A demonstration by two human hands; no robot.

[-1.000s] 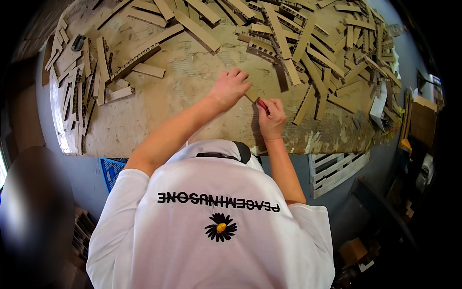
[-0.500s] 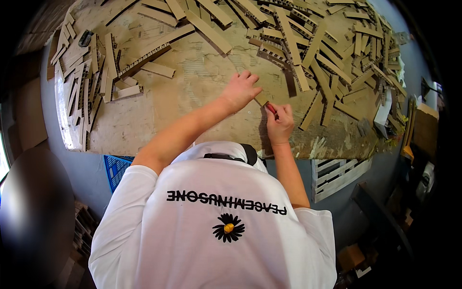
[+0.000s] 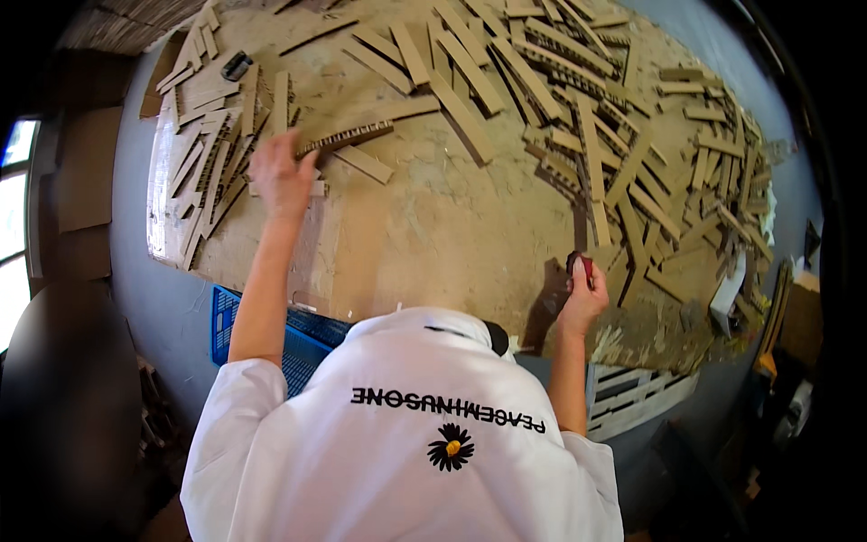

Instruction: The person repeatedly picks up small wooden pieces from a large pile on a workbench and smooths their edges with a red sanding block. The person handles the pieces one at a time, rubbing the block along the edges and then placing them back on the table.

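The left hand (image 3: 282, 176) has swung away from the middle of the counter (image 3: 433, 235) out to its left part, where its grip now closes on the end of a ridged cardboard strip (image 3: 348, 137). The strip lies flat, long axis running right and slightly away from the person. So a fresh piece seems to be in hand. The right hand (image 3: 582, 298), now alone near the edge, stays clenched on a small red cutter (image 3: 582, 265).
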